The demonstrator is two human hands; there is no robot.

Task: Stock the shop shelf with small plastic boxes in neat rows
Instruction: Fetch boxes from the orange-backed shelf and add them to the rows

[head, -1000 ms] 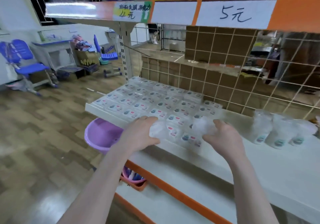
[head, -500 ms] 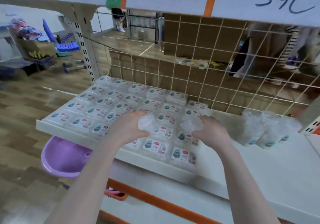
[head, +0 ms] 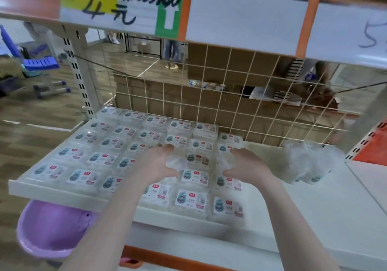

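Observation:
Several small clear plastic boxes (head: pixel 191 200) with printed labels lie in rows on the white shelf (head: pixel 314 218), filling its left half. Both hands hover over the middle of the rows. My left hand (head: pixel 156 164) curls round a clear plastic box (head: pixel 174 162), thumb and fingers on its sides. My right hand (head: pixel 247 164) curls round another clear box (head: pixel 225 163) just to the right. Both held boxes sit a little above the stocked ones and are partly hidden by my fingers.
A heap of clear bagged items (head: pixel 307 164) lies at the back right of the shelf. A wire grid (head: pixel 230 103) backs the shelf. Price signs (head: pixel 119 7) hang on the upper shelf edge. A purple basin (head: pixel 52 229) sits below left. The right shelf surface is bare.
The view has moved closer and tilted down. Both hands, each still holding a box, have shifted further back over the rows.

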